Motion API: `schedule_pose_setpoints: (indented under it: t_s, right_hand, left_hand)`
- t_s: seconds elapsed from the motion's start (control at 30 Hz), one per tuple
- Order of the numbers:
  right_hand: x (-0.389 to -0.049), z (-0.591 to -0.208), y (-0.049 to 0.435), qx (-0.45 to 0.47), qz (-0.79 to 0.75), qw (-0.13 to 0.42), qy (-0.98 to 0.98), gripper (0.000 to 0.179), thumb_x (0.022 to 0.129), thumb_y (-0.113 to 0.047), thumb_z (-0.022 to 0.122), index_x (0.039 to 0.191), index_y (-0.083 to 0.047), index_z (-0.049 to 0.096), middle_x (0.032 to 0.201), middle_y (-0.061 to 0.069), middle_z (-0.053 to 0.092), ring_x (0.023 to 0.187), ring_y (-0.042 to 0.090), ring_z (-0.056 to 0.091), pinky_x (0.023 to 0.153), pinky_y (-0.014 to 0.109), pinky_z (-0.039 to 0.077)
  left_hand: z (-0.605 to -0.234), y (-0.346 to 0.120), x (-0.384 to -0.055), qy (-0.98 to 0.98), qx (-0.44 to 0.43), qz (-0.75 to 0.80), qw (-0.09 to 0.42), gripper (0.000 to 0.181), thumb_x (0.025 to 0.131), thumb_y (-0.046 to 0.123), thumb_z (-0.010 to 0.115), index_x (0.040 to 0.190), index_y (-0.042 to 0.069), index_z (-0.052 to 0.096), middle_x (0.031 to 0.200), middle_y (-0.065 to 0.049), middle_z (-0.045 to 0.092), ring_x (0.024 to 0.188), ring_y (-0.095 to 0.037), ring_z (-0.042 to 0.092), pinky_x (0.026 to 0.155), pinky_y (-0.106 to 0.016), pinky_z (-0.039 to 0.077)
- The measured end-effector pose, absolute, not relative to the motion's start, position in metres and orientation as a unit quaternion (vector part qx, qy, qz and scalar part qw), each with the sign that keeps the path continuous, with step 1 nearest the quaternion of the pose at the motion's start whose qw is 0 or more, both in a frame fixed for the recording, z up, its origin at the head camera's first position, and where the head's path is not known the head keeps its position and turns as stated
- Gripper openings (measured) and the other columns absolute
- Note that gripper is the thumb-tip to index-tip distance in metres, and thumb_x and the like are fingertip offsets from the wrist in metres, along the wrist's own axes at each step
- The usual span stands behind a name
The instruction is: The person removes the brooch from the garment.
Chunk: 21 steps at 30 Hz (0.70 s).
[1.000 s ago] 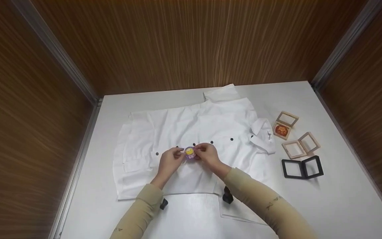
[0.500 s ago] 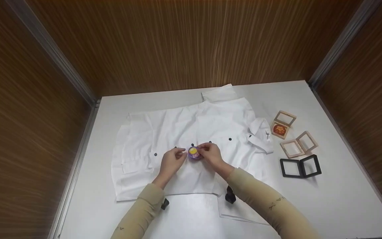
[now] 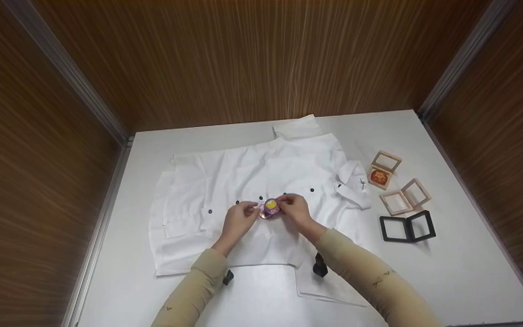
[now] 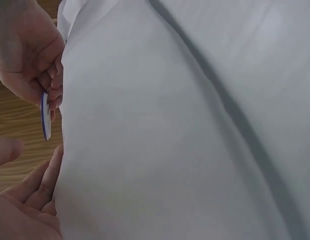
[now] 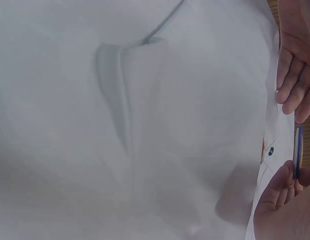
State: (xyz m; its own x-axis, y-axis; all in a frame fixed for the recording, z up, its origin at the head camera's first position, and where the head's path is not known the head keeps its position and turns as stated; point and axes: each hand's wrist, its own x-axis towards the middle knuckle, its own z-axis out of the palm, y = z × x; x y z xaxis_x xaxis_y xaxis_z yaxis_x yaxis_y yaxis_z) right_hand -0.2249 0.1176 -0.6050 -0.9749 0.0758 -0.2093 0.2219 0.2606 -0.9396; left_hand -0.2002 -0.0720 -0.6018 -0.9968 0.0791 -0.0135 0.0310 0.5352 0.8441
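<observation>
In the head view, a white shirt (image 3: 239,175) is lying on the bench (image 3: 452,281). Above it, the right hand (image 3: 297,210) is pinching a round purple-and-yellow badge (image 3: 270,205) from three o'clock, while the left hand (image 3: 238,219), fingers loosely bent, is hovering close at eight. A black frame (image 3: 410,241) is standing unfolded near three o'clock.

In the left wrist view, the badge is showing edge-on at nine o'clock, the left hand's relaxed fingers sitting at eight.

In the right wrist view, the right hand is gripping the badge's lower end at four o'clock; the left hand's fingers are extending from two.
</observation>
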Motion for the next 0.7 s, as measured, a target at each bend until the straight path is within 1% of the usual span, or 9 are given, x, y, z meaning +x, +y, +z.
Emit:
schedule_pose_setpoints:
  t_s: [0.23, 0.33, 0.5, 0.7]
  right_hand:
    - [-0.226, -0.609, 0.126, 0.114, -0.593, 0.055, 0.795, 0.015, 0.096, -0.001, 0.07, 0.103, 0.011, 0.075, 0.087, 0.013, 0.077, 0.069, 0.005, 0.061, 0.061, 0.014, 0.051]
    - [-0.226, -0.61, 0.129, 0.118, -0.6, 0.053, 0.789, 0.014, 0.096, 0.002, 0.068, 0.103, 0.012, 0.074, 0.085, 0.012, 0.076, 0.067, 0.005, 0.06, 0.06, 0.014, 0.05]
    - [-0.227, -0.609, 0.135, 0.122, -0.606, 0.05, 0.784, 0.015, 0.096, 0.002, 0.067, 0.104, 0.013, 0.073, 0.082, 0.008, 0.073, 0.067, 0.004, 0.058, 0.06, 0.013, 0.049]
    - [-0.229, -0.608, 0.142, 0.123, -0.598, 0.041, 0.791, 0.015, 0.098, 0.001, 0.067, 0.103, 0.013, 0.074, 0.083, 0.01, 0.074, 0.066, 0.003, 0.059, 0.061, 0.013, 0.049]
  left_hand:
    - [-0.601, -0.066, -0.201, 0.877, 0.028, 0.479, 0.031, 0.027, 0.099, 0.017, 0.073, 0.12, 0.0, 0.076, 0.105, -0.015, 0.08, 0.097, -0.029, 0.076, 0.09, -0.041, 0.064]
    - [-0.602, -0.064, -0.202, 0.877, 0.032, 0.479, 0.031, 0.027, 0.099, 0.017, 0.074, 0.12, 0.0, 0.076, 0.106, -0.015, 0.08, 0.098, -0.029, 0.077, 0.09, -0.041, 0.064]
    - [-0.603, -0.061, -0.203, 0.879, 0.033, 0.474, 0.035, 0.026, 0.099, 0.016, 0.074, 0.12, 0.001, 0.076, 0.107, -0.014, 0.08, 0.1, -0.029, 0.077, 0.09, -0.04, 0.064]
    - [-0.605, -0.056, -0.204, 0.874, 0.046, 0.482, 0.046, 0.029, 0.099, 0.015, 0.074, 0.122, -0.002, 0.075, 0.107, -0.017, 0.08, 0.099, -0.03, 0.077, 0.088, -0.039, 0.065]
